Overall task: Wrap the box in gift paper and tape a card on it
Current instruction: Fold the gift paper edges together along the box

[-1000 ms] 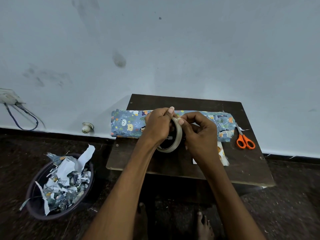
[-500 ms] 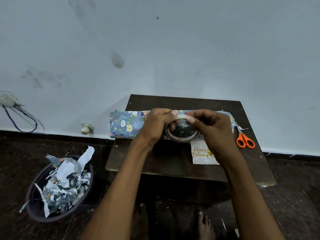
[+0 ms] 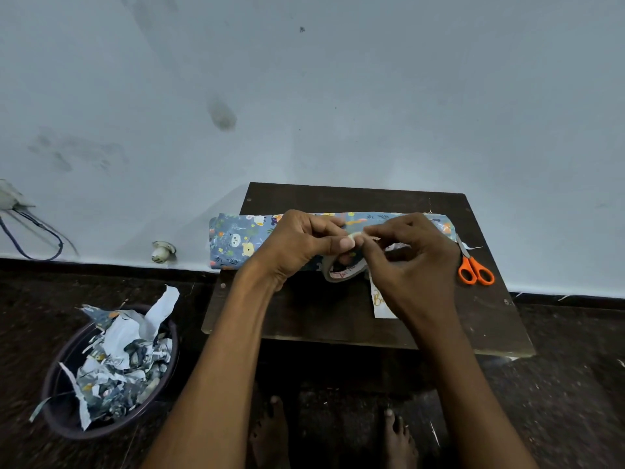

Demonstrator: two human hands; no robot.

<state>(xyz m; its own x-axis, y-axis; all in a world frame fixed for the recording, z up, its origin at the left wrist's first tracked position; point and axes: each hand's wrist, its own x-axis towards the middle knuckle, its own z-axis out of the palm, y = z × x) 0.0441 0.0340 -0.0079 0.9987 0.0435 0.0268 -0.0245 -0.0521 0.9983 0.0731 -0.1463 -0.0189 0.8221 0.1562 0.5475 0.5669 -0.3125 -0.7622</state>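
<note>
A long box wrapped in blue animal-print gift paper (image 3: pixel 236 240) lies across the far part of a small dark wooden table (image 3: pixel 338 316), its left end overhanging the edge. My left hand (image 3: pixel 297 245) holds a roll of tape (image 3: pixel 341 270) above the table in front of the box. My right hand (image 3: pixel 409 262) pinches at the roll's upper rim, thumb and forefinger meeting the left thumb. A white card with gold lettering (image 3: pixel 380 299) lies on the table, mostly hidden under my right hand.
Orange-handled scissors (image 3: pixel 475 270) lie at the table's right side. A dark bin of torn paper scraps (image 3: pixel 111 370) stands on the floor to the left. The wall rises right behind the table. My bare feet (image 3: pixel 270 431) show below the table's near edge.
The tape roll has tipped from facing me to nearly flat and moved a little forward. My right hand shifted over the card, covering most of it, and its fingers closed on the roll's rim.
</note>
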